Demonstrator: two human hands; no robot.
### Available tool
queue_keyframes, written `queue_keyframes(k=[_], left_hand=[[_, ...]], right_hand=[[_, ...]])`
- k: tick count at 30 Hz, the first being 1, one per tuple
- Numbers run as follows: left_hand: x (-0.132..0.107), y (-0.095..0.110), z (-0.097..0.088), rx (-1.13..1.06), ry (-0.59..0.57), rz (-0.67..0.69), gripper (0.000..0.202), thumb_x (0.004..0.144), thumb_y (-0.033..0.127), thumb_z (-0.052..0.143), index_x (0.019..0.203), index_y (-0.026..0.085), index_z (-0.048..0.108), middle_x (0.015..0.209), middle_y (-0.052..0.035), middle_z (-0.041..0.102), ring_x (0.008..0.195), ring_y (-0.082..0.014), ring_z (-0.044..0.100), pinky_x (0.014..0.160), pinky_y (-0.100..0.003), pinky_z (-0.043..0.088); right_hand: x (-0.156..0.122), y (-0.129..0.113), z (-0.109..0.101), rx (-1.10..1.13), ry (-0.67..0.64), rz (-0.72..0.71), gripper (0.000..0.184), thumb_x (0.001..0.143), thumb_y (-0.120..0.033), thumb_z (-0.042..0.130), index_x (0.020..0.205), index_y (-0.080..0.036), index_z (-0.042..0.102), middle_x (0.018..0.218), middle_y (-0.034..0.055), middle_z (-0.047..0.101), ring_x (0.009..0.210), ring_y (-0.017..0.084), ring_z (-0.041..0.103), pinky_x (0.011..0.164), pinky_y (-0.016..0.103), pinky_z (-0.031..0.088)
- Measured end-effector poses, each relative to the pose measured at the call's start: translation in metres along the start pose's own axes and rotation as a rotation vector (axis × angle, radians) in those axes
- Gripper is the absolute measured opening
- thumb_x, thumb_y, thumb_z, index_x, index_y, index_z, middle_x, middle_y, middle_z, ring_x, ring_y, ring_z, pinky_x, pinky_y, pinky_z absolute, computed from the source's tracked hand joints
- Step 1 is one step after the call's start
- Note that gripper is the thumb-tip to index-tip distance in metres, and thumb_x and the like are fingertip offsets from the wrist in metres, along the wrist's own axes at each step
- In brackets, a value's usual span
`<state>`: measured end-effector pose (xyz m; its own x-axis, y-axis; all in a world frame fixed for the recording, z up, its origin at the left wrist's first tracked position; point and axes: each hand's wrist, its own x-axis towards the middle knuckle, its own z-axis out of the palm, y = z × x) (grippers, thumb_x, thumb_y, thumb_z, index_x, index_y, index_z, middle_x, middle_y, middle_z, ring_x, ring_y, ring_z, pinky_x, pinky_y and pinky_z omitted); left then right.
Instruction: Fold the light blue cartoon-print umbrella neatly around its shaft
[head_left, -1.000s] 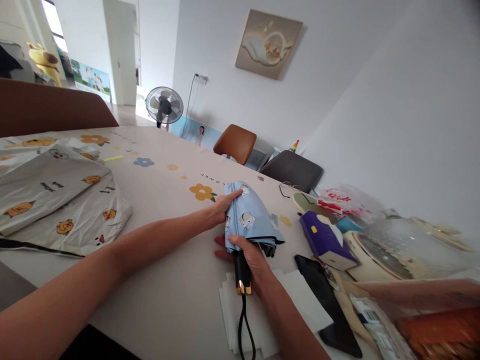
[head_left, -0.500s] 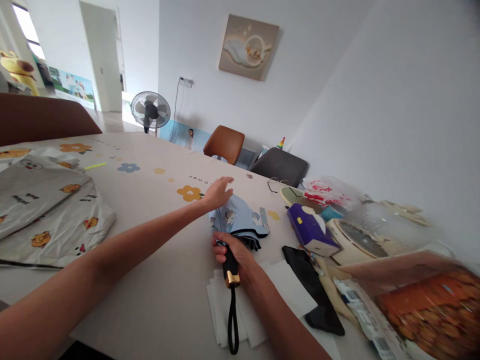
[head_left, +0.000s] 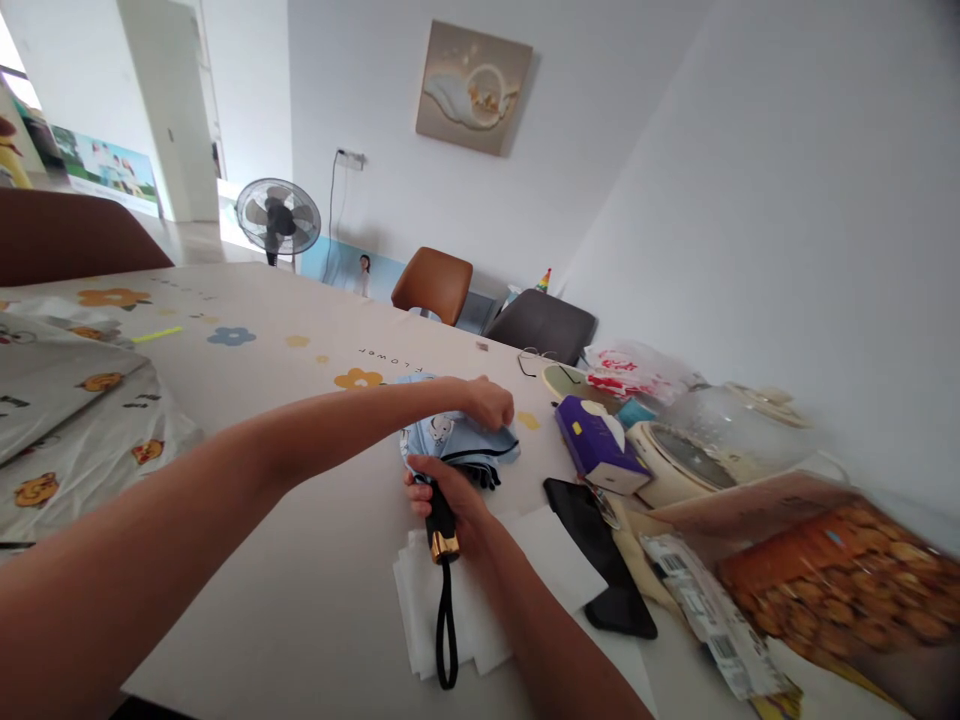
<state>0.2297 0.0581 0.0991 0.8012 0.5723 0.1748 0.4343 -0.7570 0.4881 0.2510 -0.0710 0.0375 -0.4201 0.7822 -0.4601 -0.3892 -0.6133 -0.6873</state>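
A folding umbrella [head_left: 439, 432] with a light blue, cartoon-printed canopy lies loosely gathered on the table, its dark rib ends bunched on the near right side. My right hand [head_left: 450, 490] is wrapped around its black handle, just below the canopy. The handle ends in a gold band [head_left: 445, 546] with a black wrist loop [head_left: 447, 625] hanging toward me. Stretched across the canopy, my left hand [head_left: 491, 402] has its fingers curled down at the right edge of the fabric. The closure strap seen there earlier is hidden by that hand.
White paper sheets [head_left: 420, 600] lie under my right forearm. To the right are a black pouch [head_left: 600, 560], a purple tissue box [head_left: 600, 445], a white appliance [head_left: 675, 460] and a snack bag [head_left: 840, 580]. A printed plastic cover [head_left: 75, 430] spreads at the left.
My left hand has moved right across the canopy and its fingers have closed at the strap's place. My right hand keeps its hold on the handle. The view has shifted slightly.
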Motion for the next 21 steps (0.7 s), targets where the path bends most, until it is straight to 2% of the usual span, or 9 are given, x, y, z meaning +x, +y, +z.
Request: queue_keyframes(k=[3,5,7,10,13,16,18,21], left_hand=[[-0.015,0.005,-0.027,0.022,0.171,0.038,0.016,0.051,0.005,0.057,0.048,0.021,0.061,0.059,-0.0027,0.061,0.075,-0.0233,0.058,0.085,-0.034,0.039],[-0.033,0.009,-0.050,-0.073,0.272,0.047,0.016,0.053,0.007,0.057,0.056,0.020,0.063,0.072,-0.0029,0.063,0.082,-0.0226,0.057,0.084,-0.030,0.039],[-0.058,0.010,-0.069,-0.163,0.335,0.028,0.017,0.054,0.007,0.056,0.061,0.020,0.064,0.078,-0.0019,0.063,0.084,-0.0210,0.055,0.083,-0.028,0.038],[-0.107,0.004,-0.084,-0.086,0.428,-0.046,0.016,0.059,0.010,0.053,0.064,0.020,0.063,0.073,-0.0002,0.062,0.077,-0.0175,0.054,0.077,-0.026,0.038],[-0.160,-0.007,-0.078,0.045,0.524,-0.148,0.017,0.062,0.009,0.048,0.067,0.019,0.061,0.072,0.0011,0.061,0.071,-0.0144,0.054,0.069,-0.024,0.039],[-0.203,-0.017,-0.057,0.058,0.561,-0.238,0.015,0.064,0.011,0.048,0.068,0.019,0.059,0.073,0.0012,0.061,0.070,-0.0133,0.054,0.066,-0.023,0.040],[-0.221,-0.023,-0.041,0.031,0.579,-0.311,0.013,0.065,0.012,0.048,0.068,0.019,0.059,0.072,0.0012,0.061,0.067,-0.0124,0.053,0.063,-0.022,0.040],[-0.233,-0.030,-0.021,-0.050,0.608,-0.397,0.011,0.065,0.013,0.048,0.067,0.018,0.057,0.070,0.0017,0.061,0.063,-0.0112,0.052,0.060,-0.021,0.040]], right_hand=[[0.000,-0.001,0.001,0.003,0.016,0.014,0.011,0.074,-0.017,0.058,0.070,-0.012,0.049,0.057,-0.0033,0.048,0.037,0.001,0.034,0.031,0.012,0.029],[-0.001,-0.001,0.002,0.001,0.027,0.014,0.013,0.073,-0.017,0.060,0.070,-0.012,0.049,0.057,-0.0031,0.049,0.037,0.001,0.035,0.031,0.012,0.030],[-0.001,-0.002,0.003,-0.005,0.039,0.008,0.014,0.073,-0.018,0.061,0.070,-0.012,0.049,0.057,-0.0030,0.049,0.037,0.001,0.035,0.031,0.012,0.030],[-0.001,-0.002,0.003,-0.015,0.047,0.007,0.014,0.073,-0.019,0.062,0.070,-0.012,0.049,0.057,-0.0030,0.049,0.037,0.001,0.035,0.030,0.011,0.030],[0.000,-0.003,0.003,-0.016,0.049,0.011,0.014,0.073,-0.019,0.061,0.071,-0.012,0.049,0.058,-0.0024,0.050,0.036,0.000,0.034,0.030,0.011,0.029],[0.002,-0.002,0.000,-0.028,0.036,-0.001,0.018,0.070,-0.021,0.065,0.072,-0.012,0.050,0.060,-0.0020,0.051,0.037,0.000,0.035,0.030,0.011,0.028],[0.002,-0.002,-0.002,-0.042,0.005,-0.017,0.021,0.068,-0.023,0.068,0.073,-0.012,0.050,0.061,-0.0020,0.051,0.038,0.000,0.036,0.030,0.011,0.028],[0.002,-0.002,-0.003,-0.037,-0.028,-0.028,0.024,0.068,-0.027,0.068,0.074,-0.013,0.050,0.062,-0.0018,0.052,0.039,0.001,0.036,0.030,0.011,0.028]])
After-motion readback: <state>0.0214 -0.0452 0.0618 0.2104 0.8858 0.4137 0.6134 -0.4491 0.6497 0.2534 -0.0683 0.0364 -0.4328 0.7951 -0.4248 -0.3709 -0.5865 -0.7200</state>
